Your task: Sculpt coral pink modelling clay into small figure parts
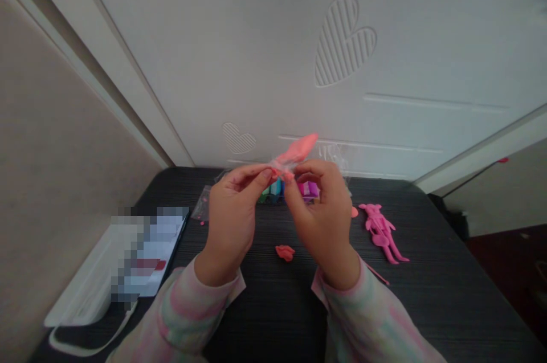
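Above the dark table, my left hand [235, 220] and my right hand [325, 212] meet at a piece of coral-pink modelling clay [299, 148]. Clear plastic wrap seems to surround its lower end, where the fingertips of both hands pinch it. The clay's pointed upper part sticks up to the right, beyond my fingers. A small crumpled lump of the same coral clay [285, 252] lies on the table between my forearms. Behind my hands are colourful clay packs [310, 188], partly hidden. To the right of my right hand lies a pink clay figure [379, 232].
The dark table [273, 317] backs onto a white panel [205, 38] with heart reliefs. A tablet or phone [160, 249], partly blurred out, lies at the left beside a white object [98, 277] with a strap. A small clear bag [201, 203] lies at the back left.
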### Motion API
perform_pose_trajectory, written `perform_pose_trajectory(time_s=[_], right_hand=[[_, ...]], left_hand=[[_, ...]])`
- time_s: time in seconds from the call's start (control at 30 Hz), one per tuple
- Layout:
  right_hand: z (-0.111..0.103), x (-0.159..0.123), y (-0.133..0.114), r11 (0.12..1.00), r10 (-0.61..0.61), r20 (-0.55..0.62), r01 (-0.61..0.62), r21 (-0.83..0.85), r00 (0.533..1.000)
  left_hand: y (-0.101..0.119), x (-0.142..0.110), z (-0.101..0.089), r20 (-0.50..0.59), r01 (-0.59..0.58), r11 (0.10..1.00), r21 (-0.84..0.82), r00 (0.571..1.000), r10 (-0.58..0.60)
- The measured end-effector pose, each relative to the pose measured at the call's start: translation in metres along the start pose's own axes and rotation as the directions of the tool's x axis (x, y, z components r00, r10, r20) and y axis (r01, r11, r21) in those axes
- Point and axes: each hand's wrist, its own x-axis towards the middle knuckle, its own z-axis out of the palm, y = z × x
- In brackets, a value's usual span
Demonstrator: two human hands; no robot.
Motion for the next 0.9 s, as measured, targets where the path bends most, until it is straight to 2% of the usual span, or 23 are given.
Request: perform_pose_trajectory(time_s=[0.07,0.13,0.3,0.43,0.57,0.7,0.8,0.9], right_hand=[[-0.002,0.000,-0.002,0.998,-0.055,-0.034,0.054,-0.018,0.998],[-0.003,-0.001,-0.003,0.999,-0.038,-0.028,0.038,0.005,0.999],[-0.003,-0.002,0.001,0.965,0.187,0.042,-0.192,0.177,0.981],[-0.001,-0.003,0.002,0.935,0.250,0.059,-0.256,0.246,0.967],[-0.001,-0.001,0.002,0.886,0.330,0.086,-0.340,0.315,0.940],[-0.001,0.004,0.002,0.757,0.411,0.217,-0.464,0.460,0.885],[0.000,0.005,0.004,0.696,0.403,0.287,-0.494,0.520,0.869],[0.002,0.004,0.006,0.704,0.358,0.330,-0.485,0.519,0.873]], left_hand=[[0.001,-0.003,0.001,0.025,-0.005,1.000,0.011,1.000,0.005],[0.003,-0.005,0.003,0.035,0.019,0.999,-0.037,0.999,-0.017],[0.008,-0.007,0.006,0.033,0.134,0.974,-0.184,0.991,-0.130],[0.009,-0.007,0.006,0.051,0.212,0.940,-0.268,0.977,-0.206],[0.010,-0.006,0.004,0.159,0.341,0.878,-0.336,0.939,-0.304],[0.009,-0.003,0.003,0.266,0.455,0.803,-0.384,0.888,-0.376],[0.010,-0.001,0.003,0.277,0.415,0.832,-0.368,0.903,-0.329],[0.012,0.001,0.002,0.212,0.306,0.898,-0.316,0.945,-0.247]])
